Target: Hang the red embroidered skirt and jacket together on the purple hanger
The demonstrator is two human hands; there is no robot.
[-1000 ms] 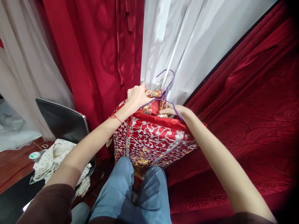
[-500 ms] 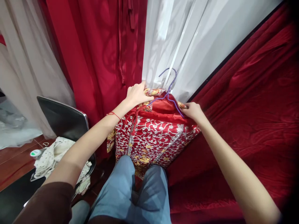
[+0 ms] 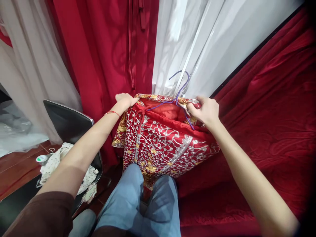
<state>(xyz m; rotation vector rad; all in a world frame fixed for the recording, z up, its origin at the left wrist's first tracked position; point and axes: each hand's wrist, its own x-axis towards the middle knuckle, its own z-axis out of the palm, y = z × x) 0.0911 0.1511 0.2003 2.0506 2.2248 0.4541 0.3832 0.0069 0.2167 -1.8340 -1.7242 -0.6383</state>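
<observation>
A red garment (image 3: 163,144) stitched with silver and gold embroidery hangs in front of my knees on a purple wire hanger (image 3: 181,87). My left hand (image 3: 124,98) is closed on the garment's upper left edge. At the upper right edge, my right hand (image 3: 206,110) grips the cloth together with the hanger's arm. The garment's top is spread wide between both hands, showing its plain red lining. A thin red string circles my left wrist. The hanger's hook points up against the white curtain (image 3: 197,42).
A red curtain (image 3: 103,59) hangs behind the garment at left. Red patterned cloth (image 3: 269,115) covers the surface at right. A black chair (image 3: 66,125) at left holds a white dotted cloth (image 3: 59,164). My blue-jeaned legs (image 3: 140,204) fill the bottom middle.
Both hands have moved apart along the garment's top edge, the left going left and the right going right. The top is now spread wider and lifted a little.
</observation>
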